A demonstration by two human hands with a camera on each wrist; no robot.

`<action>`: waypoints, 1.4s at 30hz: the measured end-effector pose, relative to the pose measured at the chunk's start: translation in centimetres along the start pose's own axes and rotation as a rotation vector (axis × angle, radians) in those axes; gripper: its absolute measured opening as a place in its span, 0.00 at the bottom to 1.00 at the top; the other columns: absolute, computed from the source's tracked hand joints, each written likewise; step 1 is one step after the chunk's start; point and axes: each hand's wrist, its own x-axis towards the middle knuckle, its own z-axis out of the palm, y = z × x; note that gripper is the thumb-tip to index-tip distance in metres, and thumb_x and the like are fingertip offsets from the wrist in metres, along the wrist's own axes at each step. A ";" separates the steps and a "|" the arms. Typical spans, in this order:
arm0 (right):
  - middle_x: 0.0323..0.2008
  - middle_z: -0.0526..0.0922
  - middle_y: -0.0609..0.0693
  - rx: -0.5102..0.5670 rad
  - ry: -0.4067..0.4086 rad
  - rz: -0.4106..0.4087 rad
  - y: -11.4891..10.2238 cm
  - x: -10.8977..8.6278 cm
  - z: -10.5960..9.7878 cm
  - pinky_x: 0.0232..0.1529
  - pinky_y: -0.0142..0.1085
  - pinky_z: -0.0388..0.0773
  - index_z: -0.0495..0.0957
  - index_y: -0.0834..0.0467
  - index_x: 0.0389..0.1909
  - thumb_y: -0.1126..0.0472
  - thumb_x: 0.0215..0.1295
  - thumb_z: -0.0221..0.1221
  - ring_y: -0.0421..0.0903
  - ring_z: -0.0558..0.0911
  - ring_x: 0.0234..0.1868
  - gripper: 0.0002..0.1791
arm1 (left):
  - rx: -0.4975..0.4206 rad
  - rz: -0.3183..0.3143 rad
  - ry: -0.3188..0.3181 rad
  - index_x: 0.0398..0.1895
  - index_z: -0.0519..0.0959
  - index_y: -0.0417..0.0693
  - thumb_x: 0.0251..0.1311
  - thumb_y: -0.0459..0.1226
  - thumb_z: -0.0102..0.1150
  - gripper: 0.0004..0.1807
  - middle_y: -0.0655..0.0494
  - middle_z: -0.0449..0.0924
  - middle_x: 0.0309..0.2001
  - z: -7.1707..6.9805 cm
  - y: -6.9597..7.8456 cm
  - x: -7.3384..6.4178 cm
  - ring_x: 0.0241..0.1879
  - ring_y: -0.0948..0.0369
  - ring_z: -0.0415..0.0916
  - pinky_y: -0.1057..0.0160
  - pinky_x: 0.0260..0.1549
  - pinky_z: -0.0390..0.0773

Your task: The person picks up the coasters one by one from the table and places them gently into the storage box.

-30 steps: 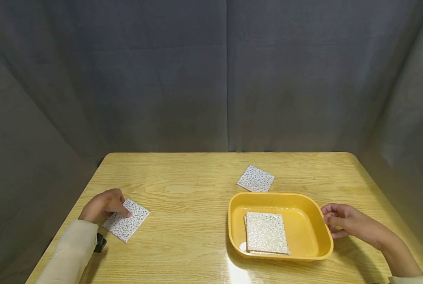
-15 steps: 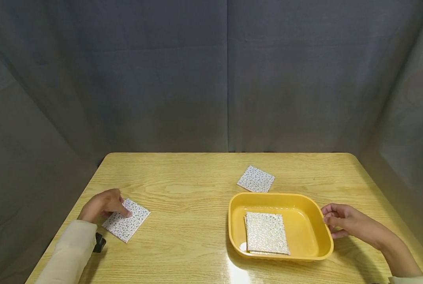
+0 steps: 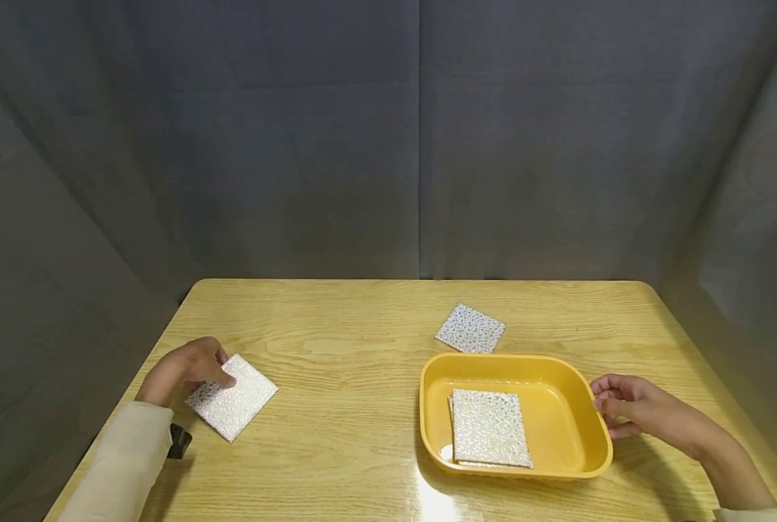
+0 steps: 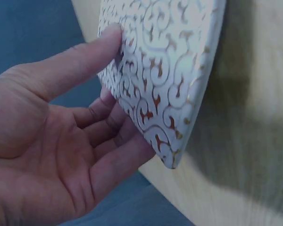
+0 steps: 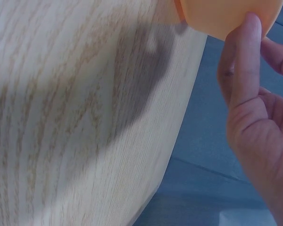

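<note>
High head view, forward and downward; wrist views close to the hands (image 4: 56,132), table (image 3: 343,406) in all three.

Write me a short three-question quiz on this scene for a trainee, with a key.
1. Multiple choice: which of the person's hands pinches a patterned square?
A) the right
B) the left
2. True or false: the right hand touches the right end of the yellow tray.
3. Fill in the blank, choosing "nearer than" or "beyond": as the person sees it, the loose square lies on the table ___ the tray.

Key:
1. B, the left hand
2. True
3. beyond
</note>
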 end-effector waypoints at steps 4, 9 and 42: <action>0.40 0.75 0.48 0.004 -0.002 0.006 0.0 0.1 0.0 0.44 0.41 0.84 0.64 0.71 0.53 0.64 0.80 0.44 0.39 0.78 0.40 0.13 | -0.058 0.034 -0.027 0.44 0.69 0.27 0.59 0.28 0.65 0.17 0.44 0.71 0.37 -0.9 -0.2 -0.3 0.34 0.53 0.72 0.55 0.29 0.79; 0.40 0.75 0.48 0.006 -0.006 -0.002 0.1 0.0 0.0 0.43 0.42 0.84 0.64 0.71 0.53 0.64 0.80 0.44 0.39 0.78 0.40 0.13 | -0.091 0.079 -0.058 0.46 0.70 0.27 0.61 0.29 0.64 0.16 0.45 0.72 0.38 -1.9 0.0 -0.4 0.35 0.54 0.73 0.55 0.30 0.80; 0.39 0.75 0.47 0.029 -0.007 -0.007 0.3 0.0 -0.2 0.43 0.41 0.84 0.65 0.71 0.53 0.66 0.79 0.44 0.38 0.78 0.38 0.11 | -0.299 0.347 -0.104 0.56 0.70 0.30 0.66 0.34 0.62 0.21 0.51 0.78 0.36 -3.6 8.8 0.8 0.32 0.59 0.76 0.59 0.32 0.78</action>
